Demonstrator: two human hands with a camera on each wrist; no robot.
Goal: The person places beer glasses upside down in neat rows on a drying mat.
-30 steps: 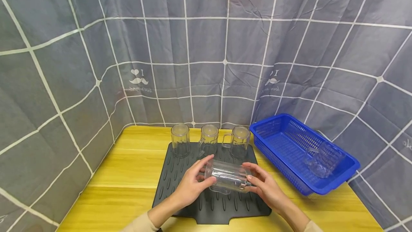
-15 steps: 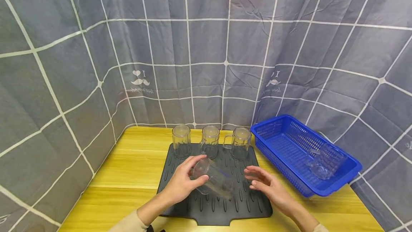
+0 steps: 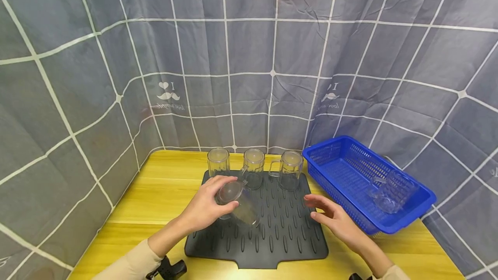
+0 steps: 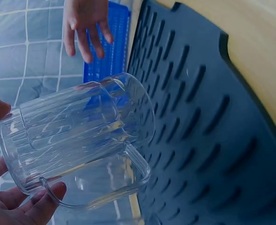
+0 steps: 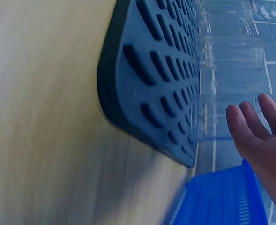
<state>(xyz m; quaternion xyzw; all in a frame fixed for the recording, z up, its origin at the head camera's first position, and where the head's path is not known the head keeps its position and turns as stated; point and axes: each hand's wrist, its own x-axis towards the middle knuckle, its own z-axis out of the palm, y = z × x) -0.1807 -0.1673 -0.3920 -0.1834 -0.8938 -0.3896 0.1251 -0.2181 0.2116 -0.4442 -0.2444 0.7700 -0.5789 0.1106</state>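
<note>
My left hand (image 3: 206, 202) grips a clear glass mug (image 3: 245, 211) near its base, over the left part of a black ridged drying mat (image 3: 272, 239). The mug is tilted, its open mouth angled down toward the mat. In the left wrist view, fingers wrap the base end and the mug's handle (image 4: 140, 164) faces the mat side. My right hand (image 3: 340, 226) hovers at the mat's right edge, fingers spread and holding nothing. Along the mat's back stand three similar mugs: a left one (image 3: 218, 163), a middle one (image 3: 254, 170) and a right one (image 3: 291, 172).
A blue perforated basket (image 3: 336, 195) sits at the right, with another glass mug (image 3: 393, 193) lying tilted inside it. The yellow wood-grain table (image 3: 148, 202) extends left of the mat. A grey checked curtain (image 3: 249, 98) encloses the back and sides.
My right hand has let go of the mug and drawn back to the right. My left hand has carried the mug leftward, swinging its mouth down toward the mat.
</note>
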